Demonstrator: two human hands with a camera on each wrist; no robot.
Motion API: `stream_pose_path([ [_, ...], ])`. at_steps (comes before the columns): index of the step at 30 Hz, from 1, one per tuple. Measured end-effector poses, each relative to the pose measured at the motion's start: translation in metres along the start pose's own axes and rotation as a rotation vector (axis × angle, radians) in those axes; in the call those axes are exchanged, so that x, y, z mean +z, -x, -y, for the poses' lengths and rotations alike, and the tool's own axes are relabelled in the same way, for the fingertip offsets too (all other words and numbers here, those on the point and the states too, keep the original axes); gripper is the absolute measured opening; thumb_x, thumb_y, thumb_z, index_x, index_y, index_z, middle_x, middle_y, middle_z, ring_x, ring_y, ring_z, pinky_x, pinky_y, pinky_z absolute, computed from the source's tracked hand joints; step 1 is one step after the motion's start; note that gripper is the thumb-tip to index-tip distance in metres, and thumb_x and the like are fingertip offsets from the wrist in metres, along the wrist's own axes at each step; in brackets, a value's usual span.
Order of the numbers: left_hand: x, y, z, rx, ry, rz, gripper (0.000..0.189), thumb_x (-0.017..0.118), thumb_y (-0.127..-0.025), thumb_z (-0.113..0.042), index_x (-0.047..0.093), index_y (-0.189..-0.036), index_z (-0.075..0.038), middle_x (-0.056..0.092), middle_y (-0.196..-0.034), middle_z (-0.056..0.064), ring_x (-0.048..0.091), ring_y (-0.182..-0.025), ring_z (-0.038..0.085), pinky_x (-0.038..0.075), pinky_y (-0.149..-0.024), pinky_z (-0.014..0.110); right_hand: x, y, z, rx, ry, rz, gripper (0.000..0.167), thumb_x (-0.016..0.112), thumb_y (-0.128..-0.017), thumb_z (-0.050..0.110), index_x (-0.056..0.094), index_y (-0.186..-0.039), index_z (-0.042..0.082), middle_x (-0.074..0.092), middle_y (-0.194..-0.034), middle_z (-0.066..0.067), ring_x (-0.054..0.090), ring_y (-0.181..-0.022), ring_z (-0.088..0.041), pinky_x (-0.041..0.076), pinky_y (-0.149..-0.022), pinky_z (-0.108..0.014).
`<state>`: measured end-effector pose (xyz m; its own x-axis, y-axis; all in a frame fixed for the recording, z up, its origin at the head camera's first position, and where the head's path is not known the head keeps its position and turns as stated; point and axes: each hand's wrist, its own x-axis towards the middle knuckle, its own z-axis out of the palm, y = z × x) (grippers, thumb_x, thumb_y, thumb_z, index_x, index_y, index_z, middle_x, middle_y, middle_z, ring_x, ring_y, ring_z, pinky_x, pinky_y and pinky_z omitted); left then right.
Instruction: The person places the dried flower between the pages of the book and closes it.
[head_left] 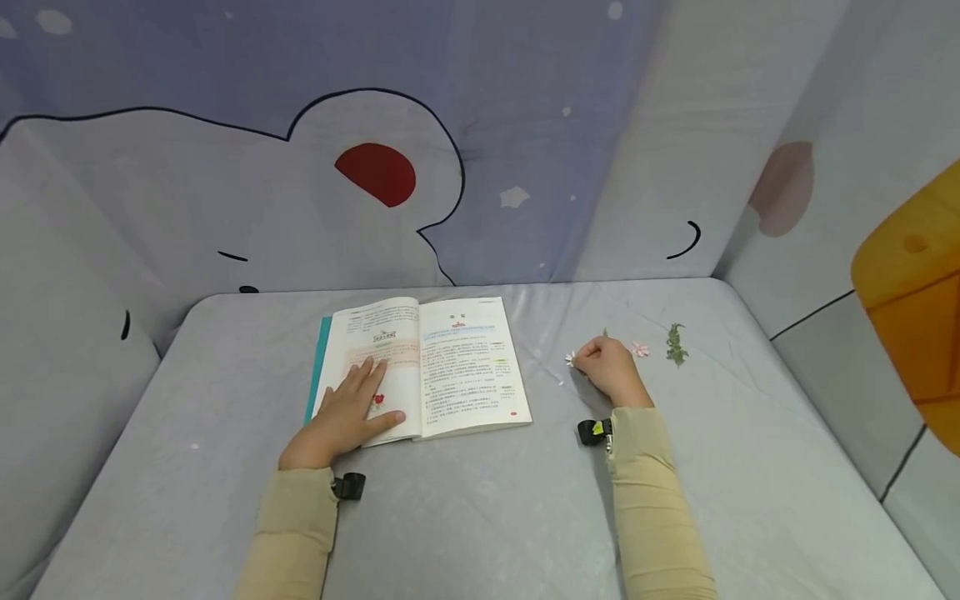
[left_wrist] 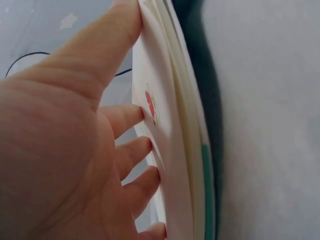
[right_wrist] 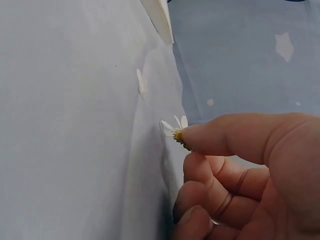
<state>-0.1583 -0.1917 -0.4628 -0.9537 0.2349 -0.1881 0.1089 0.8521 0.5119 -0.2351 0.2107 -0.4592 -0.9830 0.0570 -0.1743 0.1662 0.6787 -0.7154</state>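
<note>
An open book (head_left: pixel 472 358) with a teal cover edge lies on the cloth-covered surface. On its left page my left hand (head_left: pixel 348 412) rests with fingers spread, beside a small red printed picture (head_left: pixel 378 399). In the left wrist view, the fingertips (left_wrist: pixel 145 145) press on the page and the thumb lies near its lower edge. To the right of the book, my right hand (head_left: pixel 607 367) pinches a small daisy (right_wrist: pixel 177 134) between thumb and forefinger. White petals and a yellow centre stick out past the thumb. A loose white petal (right_wrist: pixel 141 84) lies on the cloth nearby.
Right of my right hand lie a pink flower (head_left: pixel 640 349) and a green fern-like leaf (head_left: pixel 676 345). The tip of another small leaf (head_left: pixel 605 332) shows just behind that hand. Printed fabric walls (head_left: pixel 525 150) rise at the back and sides.
</note>
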Motion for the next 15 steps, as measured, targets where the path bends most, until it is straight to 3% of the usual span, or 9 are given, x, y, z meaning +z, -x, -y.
stream_pose_path([
  [15, 0.0009, 0.0003, 0.0011, -0.002, 0.006, -0.011, 0.093, 0.066, -0.096, -0.048, 0.019, -0.162, -0.003, 0.011, -0.166, 0.026, 0.007, -0.152, 0.048, 0.007, -0.113, 0.077, 0.0010, 0.0026, 0.0071, -0.096, -0.193, -0.043, 0.014, 0.065, -0.097, 0.018, 0.066, -0.098, 0.004, 0.062, -0.074, -0.013, 0.058, -0.064, -0.027, 0.047, -0.064, -0.033],
])
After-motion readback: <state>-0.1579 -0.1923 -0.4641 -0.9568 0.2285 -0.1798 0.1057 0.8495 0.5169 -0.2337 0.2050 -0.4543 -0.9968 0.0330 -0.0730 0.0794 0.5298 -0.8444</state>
